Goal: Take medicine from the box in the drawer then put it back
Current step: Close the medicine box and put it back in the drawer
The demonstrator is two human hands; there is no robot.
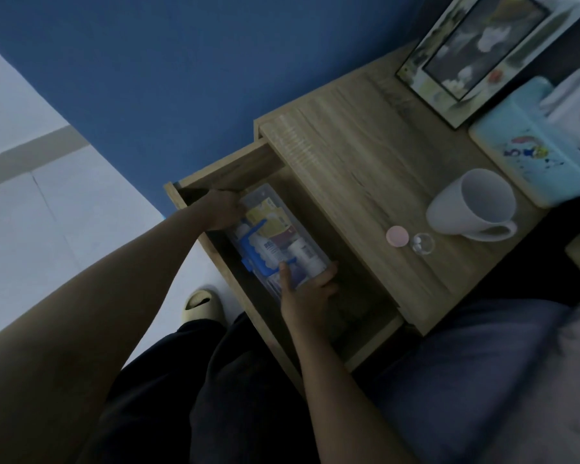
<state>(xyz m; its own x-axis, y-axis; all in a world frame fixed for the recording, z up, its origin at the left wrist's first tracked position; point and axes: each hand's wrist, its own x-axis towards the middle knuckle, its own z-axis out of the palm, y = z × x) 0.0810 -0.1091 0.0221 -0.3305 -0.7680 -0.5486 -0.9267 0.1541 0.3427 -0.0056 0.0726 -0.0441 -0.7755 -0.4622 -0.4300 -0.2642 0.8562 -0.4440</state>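
A clear plastic medicine box (275,241) with a blue handle lies inside the open wooden drawer (359,296) of a bedside table. Several packets and bottles show through its lid. My left hand (223,209) grips the box's far end. My right hand (307,293) grips its near end, thumb on top of the lid. On the tabletop stand a small clear pill bottle (422,243) and its pink cap (397,236) beside it.
A white mug (472,204) lies on its side on the tabletop (365,155). Behind it stand a light blue tissue box (536,149) and a framed picture (476,51). A bed with dark bedding (482,380) is at the right; my slipper (201,304) is on the floor.
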